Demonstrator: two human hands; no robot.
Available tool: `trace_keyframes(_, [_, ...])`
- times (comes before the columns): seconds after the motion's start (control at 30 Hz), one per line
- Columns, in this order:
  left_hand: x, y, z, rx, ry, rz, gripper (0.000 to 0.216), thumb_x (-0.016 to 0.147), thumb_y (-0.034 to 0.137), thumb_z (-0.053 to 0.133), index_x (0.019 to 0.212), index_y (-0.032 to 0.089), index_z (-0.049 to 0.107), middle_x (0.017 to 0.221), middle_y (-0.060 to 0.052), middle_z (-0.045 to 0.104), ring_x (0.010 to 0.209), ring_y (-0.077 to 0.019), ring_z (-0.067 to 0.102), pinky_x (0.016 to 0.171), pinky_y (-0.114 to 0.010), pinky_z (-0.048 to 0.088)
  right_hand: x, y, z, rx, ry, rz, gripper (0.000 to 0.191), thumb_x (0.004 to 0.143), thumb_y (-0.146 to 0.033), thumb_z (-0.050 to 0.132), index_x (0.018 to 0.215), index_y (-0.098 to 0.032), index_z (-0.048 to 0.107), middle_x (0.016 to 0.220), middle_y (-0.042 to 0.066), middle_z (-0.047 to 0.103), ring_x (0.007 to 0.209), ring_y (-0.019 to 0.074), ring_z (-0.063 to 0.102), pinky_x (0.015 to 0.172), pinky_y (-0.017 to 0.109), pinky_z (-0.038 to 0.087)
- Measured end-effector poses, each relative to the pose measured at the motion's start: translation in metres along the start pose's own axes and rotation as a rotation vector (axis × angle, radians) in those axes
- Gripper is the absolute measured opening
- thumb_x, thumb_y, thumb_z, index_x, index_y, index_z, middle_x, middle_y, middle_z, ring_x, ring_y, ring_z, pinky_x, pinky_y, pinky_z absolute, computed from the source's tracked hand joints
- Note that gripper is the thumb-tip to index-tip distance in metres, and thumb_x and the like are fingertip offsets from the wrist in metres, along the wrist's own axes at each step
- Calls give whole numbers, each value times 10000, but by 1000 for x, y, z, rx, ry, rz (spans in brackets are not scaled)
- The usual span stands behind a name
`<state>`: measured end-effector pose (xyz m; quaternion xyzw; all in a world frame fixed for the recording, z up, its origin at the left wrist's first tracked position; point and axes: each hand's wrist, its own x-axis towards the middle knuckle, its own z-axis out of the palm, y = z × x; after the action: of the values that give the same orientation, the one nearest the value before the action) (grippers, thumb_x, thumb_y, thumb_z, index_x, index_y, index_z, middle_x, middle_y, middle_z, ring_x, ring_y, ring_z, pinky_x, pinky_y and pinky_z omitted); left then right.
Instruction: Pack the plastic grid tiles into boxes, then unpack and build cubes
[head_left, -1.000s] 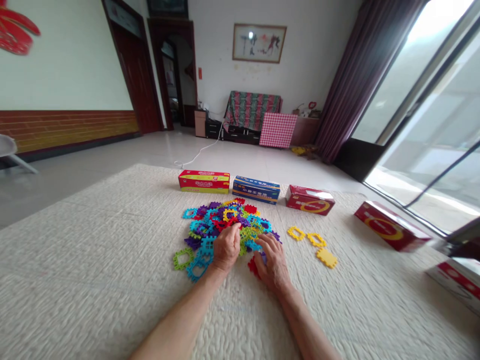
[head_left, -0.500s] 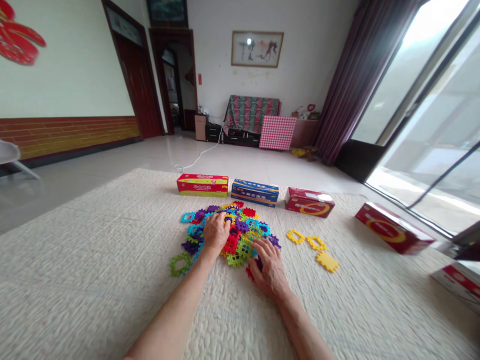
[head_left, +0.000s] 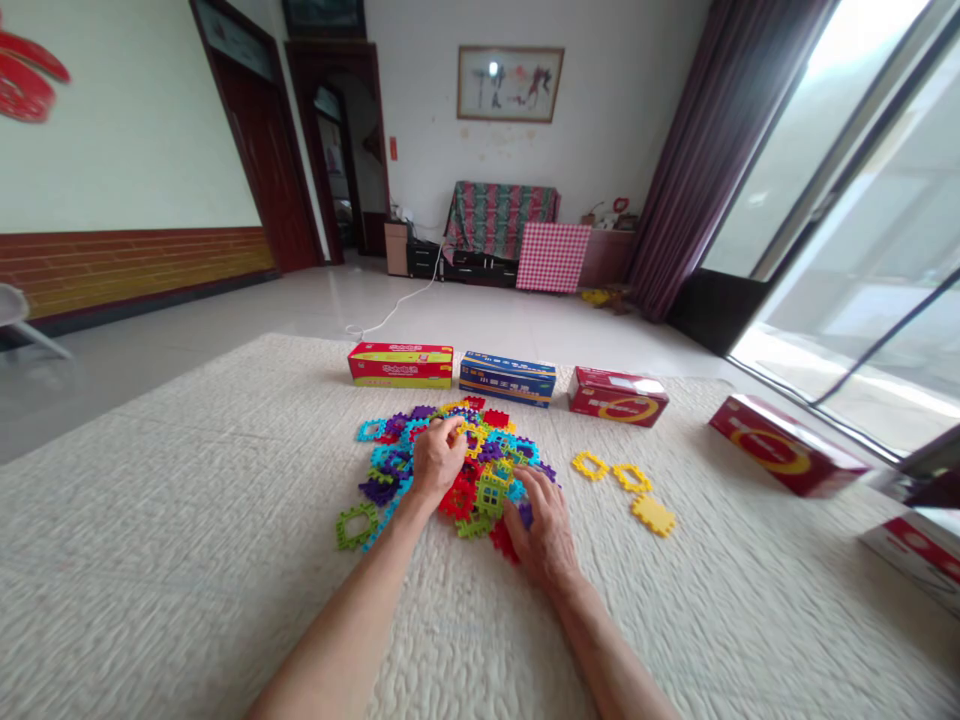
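A heap of colourful plastic interlocking building pieces [head_left: 460, 497] lies on the quilted mat in front of me. My left hand [head_left: 439, 458] is over the heap's middle, thumb and fingers closed on a yellow square frame piece [head_left: 472, 440]. At the heap's right side, my right hand [head_left: 545, 520] rests with fingers apart, its fingertips by a green window-like piece [head_left: 491, 494]. A red piece [head_left: 504, 541] and a purple piece [head_left: 526, 515] show beside its thumb. Two yellow frame pieces [head_left: 590, 466] and a solid yellow piece [head_left: 653, 516] lie apart on the right.
Behind the heap stand a red-and-green box [head_left: 400, 366], a blue box [head_left: 508, 379] and a dark red box [head_left: 618, 396]. Farther right are another dark red box [head_left: 787, 445] and a white-and-red box [head_left: 919, 550]. The pale mat [head_left: 187, 520] spreads under everything.
My left hand has closed on the yellow frame piece, which now sits slightly raised and more exposed. My right hand has shifted a little right, its thumb and fingers wider apart. The view tilted slightly.
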<state>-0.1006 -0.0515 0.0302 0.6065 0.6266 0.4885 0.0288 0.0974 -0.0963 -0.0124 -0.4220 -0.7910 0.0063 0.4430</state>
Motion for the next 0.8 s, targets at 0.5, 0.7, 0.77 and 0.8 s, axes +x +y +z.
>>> trace_keyframes(0.5, [-19, 42, 1, -177, -523, 101, 351, 726, 149, 535, 988, 210, 761, 823, 5, 755, 740, -147, 670, 674, -214, 516, 0, 2, 0, -62, 39, -11, 475, 840, -202, 547, 1310, -233, 479, 1223, 106, 605, 1200, 286, 510, 1012, 514, 379])
trace_keyframes(0.7, [-21, 36, 6, -225, -559, 48, 351, 756, 170, 532, 1030, 193, 750, 846, -14, 770, 736, -153, 691, 695, -235, 535, 2, -2, -6, -41, 12, -47, 465, 818, -137, 500, 1277, -210, 512, 1228, 112, 598, 1175, 270, 523, 1010, 503, 389])
trace_keyframes(0.77, [-21, 37, 8, -219, -552, 40, 327, 759, 171, 539, 1000, 198, 757, 840, -12, 772, 745, -157, 694, 697, -236, 533, 3, -4, -7, -26, 31, -63, 430, 819, -119, 490, 1232, -223, 545, 1251, 105, 586, 1179, 259, 524, 1002, 489, 408])
trace_keyframes(0.8, [-21, 37, 8, -210, -546, 46, 304, 771, 182, 540, 978, 197, 762, 837, -14, 772, 747, -159, 694, 698, -237, 530, 3, -4, -7, -14, 42, -68, 386, 829, -119, 485, 1189, -230, 571, 1244, 99, 591, 1169, 251, 534, 990, 474, 426])
